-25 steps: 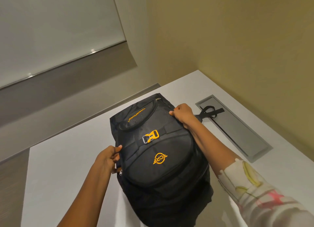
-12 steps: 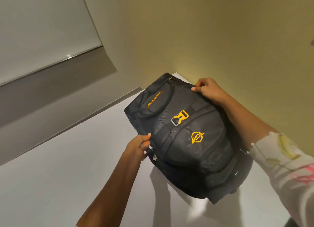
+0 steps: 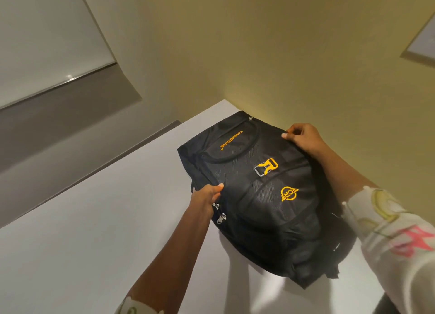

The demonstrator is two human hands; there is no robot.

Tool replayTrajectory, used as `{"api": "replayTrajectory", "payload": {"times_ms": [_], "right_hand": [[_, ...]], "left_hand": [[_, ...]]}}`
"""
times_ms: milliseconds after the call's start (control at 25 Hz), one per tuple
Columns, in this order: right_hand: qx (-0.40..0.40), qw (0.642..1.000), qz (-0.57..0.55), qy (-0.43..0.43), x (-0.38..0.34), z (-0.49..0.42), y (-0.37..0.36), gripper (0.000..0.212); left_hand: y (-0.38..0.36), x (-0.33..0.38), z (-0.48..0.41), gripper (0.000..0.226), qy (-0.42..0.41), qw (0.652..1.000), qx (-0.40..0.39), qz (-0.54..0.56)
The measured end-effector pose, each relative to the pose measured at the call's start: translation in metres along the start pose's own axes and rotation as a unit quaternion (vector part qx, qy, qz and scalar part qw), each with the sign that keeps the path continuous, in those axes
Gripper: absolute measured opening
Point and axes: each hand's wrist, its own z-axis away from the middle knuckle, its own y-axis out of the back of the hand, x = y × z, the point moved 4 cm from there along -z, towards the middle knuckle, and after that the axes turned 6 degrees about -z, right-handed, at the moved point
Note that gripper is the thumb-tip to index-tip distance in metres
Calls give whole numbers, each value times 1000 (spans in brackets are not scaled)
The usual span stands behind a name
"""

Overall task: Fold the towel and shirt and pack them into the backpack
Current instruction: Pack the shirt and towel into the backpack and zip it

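Note:
A black backpack [image 3: 263, 196] with yellow lettering, a yellow buckle and a round yellow logo lies front side up near the far right corner of the white table [image 3: 94, 231]. My left hand [image 3: 206, 199] grips its left edge just above two zipper pulls. My right hand [image 3: 303, 138] pinches the fabric at its upper right edge. Its zippers look closed. No towel or shirt shows in this view.
A yellow wall stands close behind and to the right of the backpack. A grey ledge and a white panel run along the left. A framed picture [image 3: 421, 43] hangs at the upper right. The table's near left part is bare.
The backpack has moved with both hands toward the far right of the table, near the wall. The view swung right, and the grey recessed panel in the tabletop is out of sight.

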Motion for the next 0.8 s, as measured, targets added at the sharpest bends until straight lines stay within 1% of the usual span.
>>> {"api": "replayTrajectory", "payload": {"times_ms": [80,160,240,320,400,520,640,800], "right_hand": [[12,1000,27,5,3,1,-1,14],[31,998,56,17,2,3,-1,16],[47,994,97,35,-4,9,-1,17],[67,984,154,57,-11,17,1,18],[85,975,191,78,-18,30,4,21],[90,964,224,109,-21,56,8,22],[86,960,235,127,-14,84,13,22],[98,953,249,144,-3,121,23,22]], "left_hand": [[0,-2,1,64,-22,999,18,44],[1,-3,5,60,-62,995,56,62],[1,-6,13,48,-82,990,116,10],[0,-7,20,23,-127,980,152,-21],[-7,-7,32,17,-174,968,174,-50],[-25,-6,58,48,-232,940,209,-136],[-47,-6,77,55,-279,909,215,-224],[-70,-22,99,55,-307,888,197,-281]]}}
